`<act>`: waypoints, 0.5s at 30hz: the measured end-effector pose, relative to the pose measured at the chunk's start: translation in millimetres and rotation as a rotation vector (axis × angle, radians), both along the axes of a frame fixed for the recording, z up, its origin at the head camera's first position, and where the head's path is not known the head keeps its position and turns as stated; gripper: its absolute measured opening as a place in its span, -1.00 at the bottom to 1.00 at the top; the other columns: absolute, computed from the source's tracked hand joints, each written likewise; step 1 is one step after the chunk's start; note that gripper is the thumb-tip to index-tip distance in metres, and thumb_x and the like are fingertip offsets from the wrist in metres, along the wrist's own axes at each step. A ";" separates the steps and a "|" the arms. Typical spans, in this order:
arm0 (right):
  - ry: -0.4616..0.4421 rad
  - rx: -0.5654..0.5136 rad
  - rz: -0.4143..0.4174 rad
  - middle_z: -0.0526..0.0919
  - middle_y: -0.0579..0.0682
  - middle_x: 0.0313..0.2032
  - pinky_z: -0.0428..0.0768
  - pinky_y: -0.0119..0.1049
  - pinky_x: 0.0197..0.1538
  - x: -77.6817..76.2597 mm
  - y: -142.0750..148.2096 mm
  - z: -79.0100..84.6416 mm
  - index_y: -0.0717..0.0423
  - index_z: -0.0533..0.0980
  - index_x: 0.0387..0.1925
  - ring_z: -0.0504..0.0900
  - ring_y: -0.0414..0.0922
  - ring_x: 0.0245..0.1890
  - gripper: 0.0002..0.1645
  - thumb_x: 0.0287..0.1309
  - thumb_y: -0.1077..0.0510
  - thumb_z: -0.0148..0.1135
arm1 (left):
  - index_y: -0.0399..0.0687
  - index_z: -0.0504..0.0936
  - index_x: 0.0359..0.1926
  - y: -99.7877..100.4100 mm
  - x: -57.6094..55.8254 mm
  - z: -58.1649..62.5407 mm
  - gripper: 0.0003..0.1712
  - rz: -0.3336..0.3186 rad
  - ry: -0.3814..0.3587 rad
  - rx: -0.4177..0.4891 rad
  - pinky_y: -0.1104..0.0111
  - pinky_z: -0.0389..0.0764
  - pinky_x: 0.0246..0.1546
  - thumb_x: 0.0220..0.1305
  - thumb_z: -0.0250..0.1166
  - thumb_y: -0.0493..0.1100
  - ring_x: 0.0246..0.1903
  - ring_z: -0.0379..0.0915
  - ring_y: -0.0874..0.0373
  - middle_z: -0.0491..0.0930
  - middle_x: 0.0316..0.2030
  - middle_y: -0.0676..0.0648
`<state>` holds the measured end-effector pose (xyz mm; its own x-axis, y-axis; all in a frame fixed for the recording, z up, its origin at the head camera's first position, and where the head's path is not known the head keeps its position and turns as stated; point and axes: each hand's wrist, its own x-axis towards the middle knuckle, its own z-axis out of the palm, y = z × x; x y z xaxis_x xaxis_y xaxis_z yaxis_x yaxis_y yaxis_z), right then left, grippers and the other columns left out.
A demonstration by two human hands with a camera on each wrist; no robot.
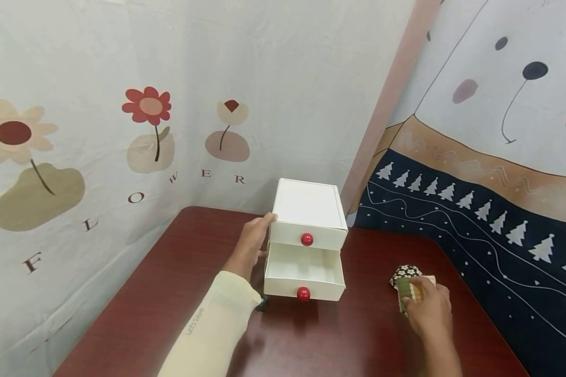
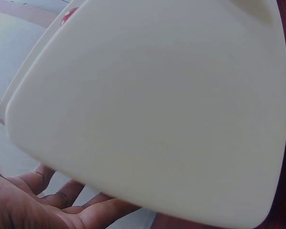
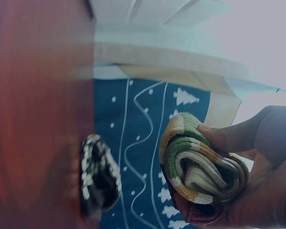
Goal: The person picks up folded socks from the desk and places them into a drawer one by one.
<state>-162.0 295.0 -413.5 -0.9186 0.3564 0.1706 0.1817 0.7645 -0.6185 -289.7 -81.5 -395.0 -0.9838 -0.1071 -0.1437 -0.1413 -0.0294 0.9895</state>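
Note:
A white two-drawer box (image 1: 308,207) with red knobs stands on the table, its lower drawer (image 1: 306,262) pulled out with a bare interior. My left hand (image 1: 253,238) holds the box at its left side, thumb at the top edge; in the left wrist view, its fingers (image 2: 105,212) lie along an edge of the side panel (image 2: 157,105). At the right, my right hand (image 1: 431,309) pinches a rolled striped sock (image 3: 195,162) in green, white and mustard. Just beyond it, a black-and-white patterned cloth bundle (image 1: 404,272) lies on the table.
The dark red table (image 1: 170,298) backs onto a white wall hanging (image 1: 283,78) printed with flowers. A navy hanging (image 1: 481,251) with white trees runs along the right edge. Beside the left forearm, a small dark object (image 1: 262,303) shows near the box's lower corner.

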 end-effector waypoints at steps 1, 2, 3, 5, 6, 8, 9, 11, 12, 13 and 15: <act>0.006 -0.002 0.007 0.26 0.60 0.38 0.49 0.44 0.17 -0.7 -3.8 2.8 0.21 0.50 0.35 0.41 0.60 0.26 -0.38 0.27 0.34 0.40 | -0.10 0.63 0.30 0.0 0.1 0.0 -0.30 0.000 0.000 0.003 -0.46 0.47 0.37 0.43 0.23 0.31 0.52 0.34 -0.22 0.49 0.49 -0.20; 0.014 -0.006 0.011 0.26 0.58 0.39 0.50 0.44 0.17 -1.5 -7.8 5.6 0.20 0.50 0.35 0.42 0.58 0.27 -0.38 0.27 0.34 0.40 | -0.11 0.63 0.30 -0.1 0.2 -0.1 -0.30 0.001 0.003 0.003 -0.46 0.48 0.37 0.43 0.23 0.30 0.52 0.34 -0.22 0.49 0.49 -0.20; 0.022 -0.008 0.016 0.26 0.57 0.40 0.50 0.43 0.17 -2.1 -11.7 8.2 0.19 0.51 0.35 0.42 0.57 0.27 -0.39 0.28 0.34 0.40 | -0.11 0.63 0.30 -0.1 0.6 0.3 -0.30 0.001 0.005 0.003 -0.46 0.48 0.37 0.43 0.23 0.30 0.52 0.34 -0.22 0.50 0.48 -0.20; 0.037 -0.010 0.032 0.26 0.56 0.40 0.51 0.42 0.18 -3.7 -18.6 12.9 0.18 0.51 0.34 0.43 0.56 0.27 -0.40 0.28 0.34 0.40 | -0.10 0.63 0.32 -0.3 0.9 0.3 -0.30 -0.001 0.005 0.004 -0.46 0.47 0.37 0.43 0.23 0.30 0.53 0.34 -0.22 0.50 0.48 -0.19; 0.043 -0.015 0.036 0.27 0.54 0.41 0.51 0.42 0.19 -4.6 -22.3 15.0 0.17 0.51 0.34 0.43 0.54 0.27 -0.40 0.29 0.34 0.40 | -0.10 0.62 0.32 -0.4 0.9 0.3 -0.29 -0.002 0.007 0.003 -0.46 0.47 0.38 0.43 0.23 0.30 0.53 0.33 -0.22 0.50 0.48 -0.20; 0.054 -0.020 0.053 0.27 0.53 0.43 0.52 0.41 0.20 -5.8 -28.8 18.6 0.15 0.52 0.34 0.44 0.52 0.27 -0.41 0.30 0.35 0.40 | -0.11 0.61 0.34 -0.6 0.9 -0.1 -0.29 -0.007 0.009 -0.001 -0.47 0.46 0.38 0.44 0.23 0.30 0.55 0.31 -0.22 0.48 0.50 -0.19; 0.058 -0.023 0.062 0.27 0.52 0.43 0.52 0.40 0.20 -6.2 -32.0 20.1 0.15 0.52 0.34 0.44 0.51 0.26 -0.41 0.30 0.36 0.40 | -0.11 0.61 0.35 -0.6 0.8 -0.3 -0.28 -0.007 0.009 -0.002 -0.47 0.45 0.39 0.44 0.23 0.30 0.55 0.31 -0.22 0.48 0.50 -0.19; 0.075 -0.023 0.079 0.27 0.50 0.45 0.52 0.40 0.20 -6.9 -38.4 22.6 0.14 0.53 0.33 0.44 0.49 0.26 -0.41 0.30 0.36 0.41 | -0.11 0.61 0.35 -0.8 0.3 -0.7 -0.29 -0.008 0.007 -0.001 -0.47 0.44 0.39 0.44 0.24 0.29 0.55 0.30 -0.23 0.47 0.51 -0.20; 0.089 -0.019 0.087 0.28 0.48 0.45 0.52 0.41 0.20 -7.1 -41.9 23.7 0.13 0.53 0.33 0.44 0.49 0.27 -0.41 0.29 0.37 0.42 | -0.12 0.61 0.34 -0.9 0.3 -0.7 -0.29 -0.008 0.008 -0.002 -0.48 0.44 0.39 0.44 0.23 0.29 0.56 0.30 -0.23 0.46 0.52 -0.20; 0.108 -0.012 0.099 0.29 0.47 0.45 0.52 0.41 0.20 -7.4 -45.4 24.8 0.14 0.54 0.32 0.44 0.49 0.26 -0.41 0.28 0.38 0.42 | -0.11 0.61 0.35 -0.9 0.2 -0.7 -0.29 -0.009 0.005 0.000 -0.47 0.44 0.40 0.44 0.24 0.29 0.56 0.29 -0.23 0.46 0.52 -0.19; 0.157 -0.002 0.122 0.32 0.46 0.45 0.51 0.41 0.22 -8.4 -52.5 27.1 0.15 0.57 0.29 0.44 0.47 0.27 -0.42 0.25 0.40 0.44 | -0.11 0.61 0.35 -1.2 0.0 -0.6 -0.28 -0.008 0.003 0.001 -0.47 0.44 0.40 0.44 0.23 0.30 0.56 0.30 -0.23 0.46 0.51 -0.19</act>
